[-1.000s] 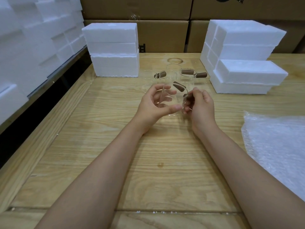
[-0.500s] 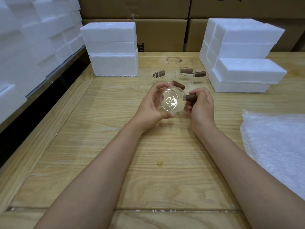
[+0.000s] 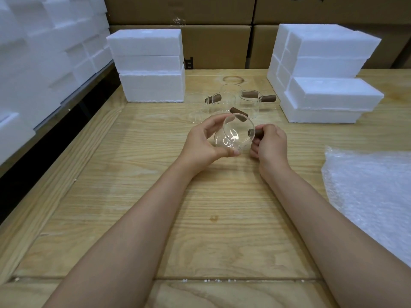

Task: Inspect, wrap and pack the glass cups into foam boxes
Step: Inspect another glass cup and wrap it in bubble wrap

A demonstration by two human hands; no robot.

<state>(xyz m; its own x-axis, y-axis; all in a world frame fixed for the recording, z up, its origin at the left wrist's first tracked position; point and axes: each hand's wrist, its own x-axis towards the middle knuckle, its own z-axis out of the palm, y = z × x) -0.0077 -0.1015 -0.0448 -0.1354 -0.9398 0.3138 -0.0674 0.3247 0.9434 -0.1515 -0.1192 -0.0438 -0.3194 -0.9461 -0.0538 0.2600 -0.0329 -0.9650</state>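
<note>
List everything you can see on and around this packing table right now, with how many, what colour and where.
Held cup: one, clear glass with a brown handle, tilted, between both hands above the table.
Other cups: several, exact count unclear, clear with brown handles, on the table behind the held one.
Foam boxes: white, a stack at back left, a stack at back right, and more along the left edge.
Bubble wrap: one pile, translucent white, on the table's right side.
Cardboard boxes: brown, stacked behind the table.
Table: one, light wood.
Left hand: holds the cup's body.
Right hand: grips the cup's handle.
</note>
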